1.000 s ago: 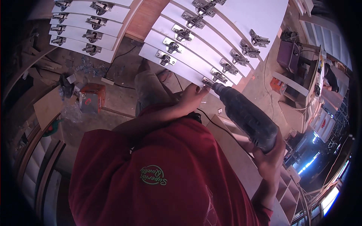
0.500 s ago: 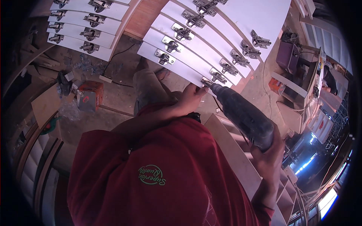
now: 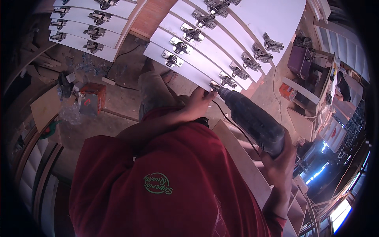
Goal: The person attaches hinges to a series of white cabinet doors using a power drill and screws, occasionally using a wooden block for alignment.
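My right hand (image 3: 282, 156) is wrapped round the rear grip of a dark power drill (image 3: 252, 118), which slants up and left. Its tip meets a metal cabinet hinge (image 3: 214, 85) at the near right corner of the nearest white board (image 3: 193, 75). Right beside that tip, my left hand (image 3: 199, 102) has its fingers pinched at the hinge and the board's edge; the drill and fingers partly hide the hinge. At the same board's left end sits another cabinet hinge (image 3: 172, 60). More white boards with hinges overlap behind it.
A second stack of hinged white boards (image 3: 83, 41) lies at the far left. An orange and grey box (image 3: 92, 98) and plastic scraps are on the floor. The drill's cord (image 3: 237, 124) hangs beside a wooden frame (image 3: 241, 150). A purple case (image 3: 301, 60) stands at the right.
The drill has shifted slightly left, its tip still at the hinge. More of its cord shows, bowing out below the drill. My left hand has barely moved.
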